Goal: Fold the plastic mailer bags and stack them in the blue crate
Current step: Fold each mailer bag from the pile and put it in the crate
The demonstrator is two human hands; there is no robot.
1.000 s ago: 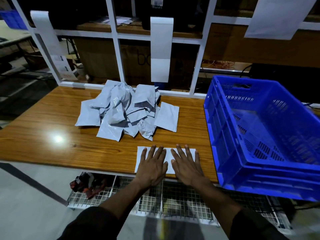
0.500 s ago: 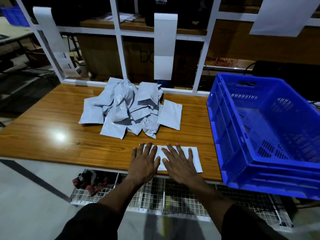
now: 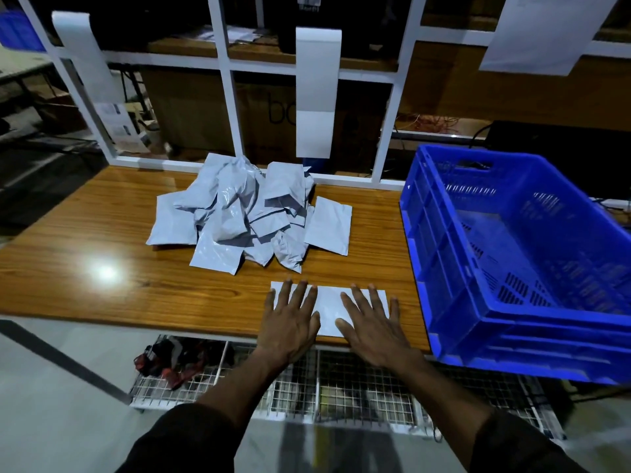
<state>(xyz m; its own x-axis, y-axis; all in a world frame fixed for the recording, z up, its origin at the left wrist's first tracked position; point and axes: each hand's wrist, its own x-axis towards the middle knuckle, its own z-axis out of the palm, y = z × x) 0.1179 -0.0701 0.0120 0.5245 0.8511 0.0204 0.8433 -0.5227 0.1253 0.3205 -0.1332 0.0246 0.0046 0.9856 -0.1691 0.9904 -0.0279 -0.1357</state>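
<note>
One pale grey mailer bag (image 3: 328, 307) lies flat near the front edge of the wooden table (image 3: 102, 233). My left hand (image 3: 292, 320) rests palm down on its left part, fingers spread. My right hand (image 3: 372, 324) rests palm down on its right part, fingers spread. A loose pile of crumpled mailer bags (image 3: 246, 216) sits behind, in the middle of the table. The blue crate (image 3: 444, 268) stands at the right end of the table, with no bags visible inside.
A white frame (image 3: 228, 80) with hanging paper sheets runs along the table's back edge. A wire mesh shelf (image 3: 341, 387) with a dark red bundle sits below the front edge. The crate overhangs the table front slightly.
My hands have slid apart across the flat bag, each moving outward from the middle. The bag stays flat on the table.
</note>
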